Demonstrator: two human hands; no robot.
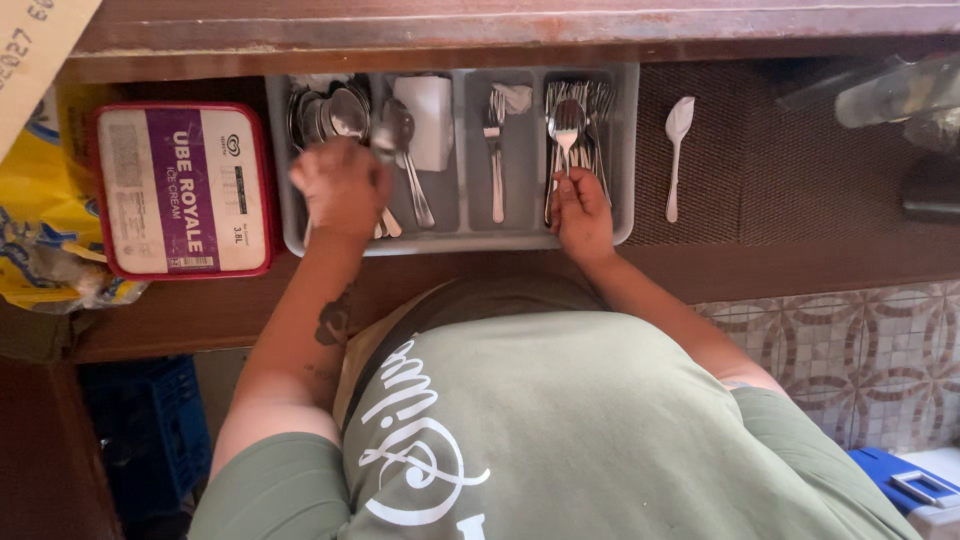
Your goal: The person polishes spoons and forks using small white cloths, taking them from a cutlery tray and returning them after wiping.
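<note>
**Two hands in the cutlery tray**

Head view: a grey cutlery tray (625, 150) with lengthwise compartments sits in an open wooden drawer. The left hand (340, 188) is over the leftmost compartments, its grip curled around the handles of spoons (400, 140); the hand is blurred, so how many it holds cannot be told. More spoon bowls are heaped at the far end of that compartment. The right hand (580, 212) is at the near end of the rightmost compartment, its grip pinching the handle of a fork (566, 125) that lies over a pile of other forks (598, 105). A single fork (495, 150) lies in the compartment between the two hands. A white plastic spoon (677, 150) lies on the brown liner just right of the tray. A red-rimmed ice cream tub (183, 190) stands left of the tray.
</note>
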